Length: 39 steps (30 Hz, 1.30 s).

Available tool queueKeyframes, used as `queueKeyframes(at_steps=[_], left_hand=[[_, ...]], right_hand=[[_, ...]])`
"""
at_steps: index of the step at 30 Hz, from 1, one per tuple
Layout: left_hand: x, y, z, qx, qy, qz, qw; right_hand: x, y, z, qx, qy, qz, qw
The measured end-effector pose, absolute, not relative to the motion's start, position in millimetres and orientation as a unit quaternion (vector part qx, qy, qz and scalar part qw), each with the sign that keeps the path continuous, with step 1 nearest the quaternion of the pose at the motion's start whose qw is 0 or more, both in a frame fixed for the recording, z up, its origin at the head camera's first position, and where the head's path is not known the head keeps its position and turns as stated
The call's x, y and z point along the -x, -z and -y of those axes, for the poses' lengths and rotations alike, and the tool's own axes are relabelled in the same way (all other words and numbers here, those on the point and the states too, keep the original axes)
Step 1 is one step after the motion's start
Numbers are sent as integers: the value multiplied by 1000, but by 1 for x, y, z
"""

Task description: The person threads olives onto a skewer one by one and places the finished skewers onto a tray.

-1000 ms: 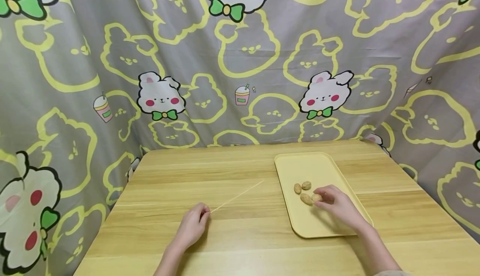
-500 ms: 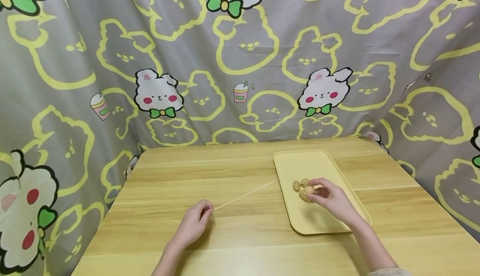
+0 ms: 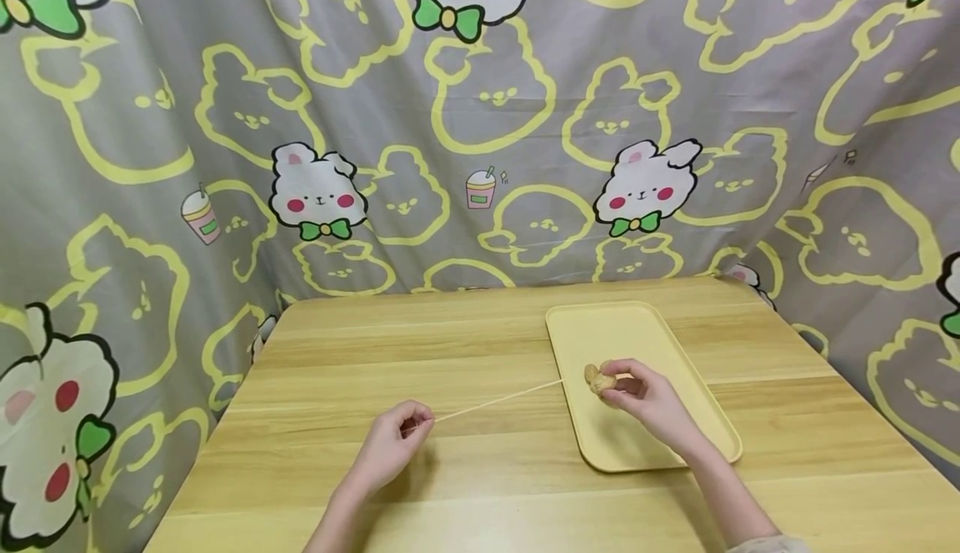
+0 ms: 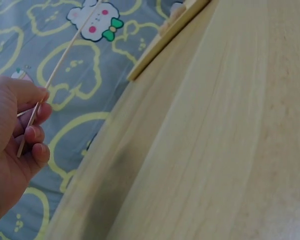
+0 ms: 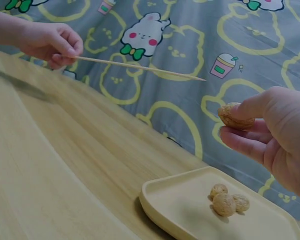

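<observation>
In the head view my left hand pinches a thin bamboo skewer near one end. The left wrist view shows thumb and fingers curled around the stick. Its pointed end reaches rightward to the tray's left rim in the head view. My right hand holds a brown, wrinkled, oval ball between thumb and fingers, raised over the tray. A gap separates the skewer's tip from this ball in the right wrist view. Three similar brown balls lie grouped on the yellow tray, partly covered in the head view.
The rectangular tray with a low rim stands on the right half of the wooden table. Behind and along both sides hangs a grey curtain printed with rabbits and yellow outlines.
The right hand has lifted a ball off the tray and shifted left with it. The left hand has moved slightly right, its skewer swinging flatter with the tip now at the tray's edge.
</observation>
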<state>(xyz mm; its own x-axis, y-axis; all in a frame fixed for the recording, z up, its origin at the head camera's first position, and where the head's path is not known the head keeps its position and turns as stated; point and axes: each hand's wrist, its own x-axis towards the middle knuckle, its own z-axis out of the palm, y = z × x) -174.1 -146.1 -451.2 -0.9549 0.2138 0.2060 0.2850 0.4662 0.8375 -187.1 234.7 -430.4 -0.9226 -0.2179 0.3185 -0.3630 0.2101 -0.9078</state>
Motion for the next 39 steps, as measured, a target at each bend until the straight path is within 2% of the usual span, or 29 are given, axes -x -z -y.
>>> queueKeyframes(at_steps=[14, 23, 26, 39], left_hand=[[172, 442, 138, 163, 503, 848, 44], [171, 442, 136, 158, 510, 844, 41], [165, 430, 132, 146, 504, 850, 38], [174, 447, 136, 179, 489, 853, 46]], right_hand=[[185, 432, -222, -182, -614, 766, 47], [184, 434, -222, -187, -608, 769, 56], [184, 434, -221, -193, -605, 770, 63], [185, 439, -224, -183, -595, 779, 67]])
